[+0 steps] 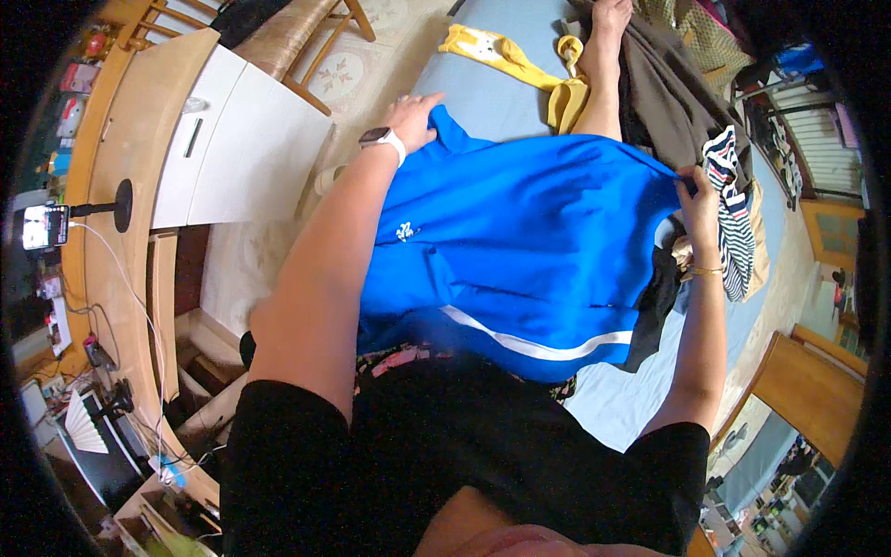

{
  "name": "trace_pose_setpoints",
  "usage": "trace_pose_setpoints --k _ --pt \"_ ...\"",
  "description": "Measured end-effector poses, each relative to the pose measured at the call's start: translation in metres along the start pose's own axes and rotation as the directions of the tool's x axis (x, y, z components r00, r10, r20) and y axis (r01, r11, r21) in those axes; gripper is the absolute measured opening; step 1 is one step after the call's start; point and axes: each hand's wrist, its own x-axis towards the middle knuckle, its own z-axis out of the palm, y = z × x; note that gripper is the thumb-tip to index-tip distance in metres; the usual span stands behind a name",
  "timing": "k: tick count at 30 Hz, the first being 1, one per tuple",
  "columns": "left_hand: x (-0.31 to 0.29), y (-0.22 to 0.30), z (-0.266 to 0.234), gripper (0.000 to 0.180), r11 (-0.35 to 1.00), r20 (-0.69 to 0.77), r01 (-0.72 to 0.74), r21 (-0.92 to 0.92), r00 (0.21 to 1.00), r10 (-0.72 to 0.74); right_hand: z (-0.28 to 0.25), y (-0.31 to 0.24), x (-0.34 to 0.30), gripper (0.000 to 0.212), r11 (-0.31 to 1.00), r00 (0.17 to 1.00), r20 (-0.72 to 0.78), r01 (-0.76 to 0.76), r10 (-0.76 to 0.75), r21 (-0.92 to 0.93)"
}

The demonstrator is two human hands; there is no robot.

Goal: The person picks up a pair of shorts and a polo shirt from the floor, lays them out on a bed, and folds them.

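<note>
A bright blue garment (529, 213) with a small white emblem and a white stripe near its lower edge is spread across my lap. At its far left corner, my left hand (413, 121) rests against the cloth with fingers stretched out; a watch with a white strap is on that wrist. My right hand (696, 192) pinches the garment's right edge between thumb and fingers, lifting it slightly. Folds hide part of the garment, so I cannot tell its exact kind.
Yellow patterned cloth pieces (506, 58) lie on the pale blue bed (483, 102) beyond my bare leg. Brown cloth (659, 79) and a striped garment (735, 232) are heaped at right. A white cabinet (237, 139) and a wooden desk (111, 232) with a mounted phone (45, 227) stand left.
</note>
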Motion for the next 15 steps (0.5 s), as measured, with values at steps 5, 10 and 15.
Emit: trace_pose_setpoints --k 5,10,15 --pt "-0.008 0.007 -0.025 0.028 0.974 0.007 -0.121 0.193 0.993 0.121 -0.005 -0.005 -0.005 0.016 0.998 0.998 -0.011 -0.059 0.058 -0.025" --pt "-0.047 0.003 -0.082 0.025 0.913 -0.158 -0.322 0.251 0.917 0.367 -0.026 -0.007 -0.018 0.016 0.998 0.994 -0.098 -0.051 0.053 0.023" --pt "-0.144 0.044 -0.128 0.026 0.882 -0.25 -0.336 0.331 0.87 0.426 -0.045 -0.024 -0.06 0.02 0.997 0.97 -0.239 0.02 -0.039 -0.078"
